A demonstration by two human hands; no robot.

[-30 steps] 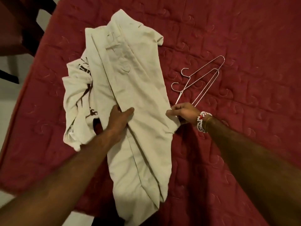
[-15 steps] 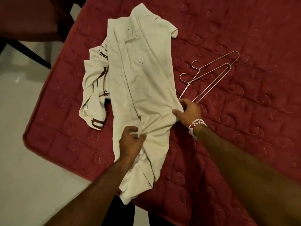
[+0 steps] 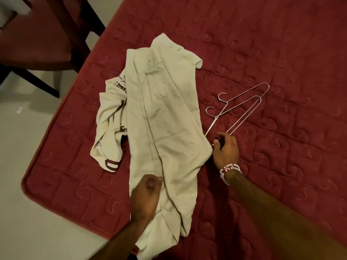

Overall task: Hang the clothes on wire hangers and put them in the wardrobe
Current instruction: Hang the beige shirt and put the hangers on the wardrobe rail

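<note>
Red quilted bed (image 3: 262,53) fills the head view, with pale floor (image 3: 28,184) and a dark chair (image 3: 47,34) off to the far left. Cream trousers (image 3: 165,119) lie lengthwise on it, legs spilling over the near edge, on top of a printed shirt (image 3: 110,128) that pokes out to their left. My left grip (image 3: 146,196) is curled into the cloth low on the legs, a fold bunched in it (blurred, but that is how it reads). My right grip (image 3: 225,149) is loose and half open, holding nothing, fingers over the near end of the two wire hangers (image 3: 242,107) just right of the trousers.

Those hangers lie nested, so lifting one may drag the other along, or a hook may snag the cloth. Half a second ago the right grip pinched the trouser edge; it has let go and crossed to the wire.
</note>
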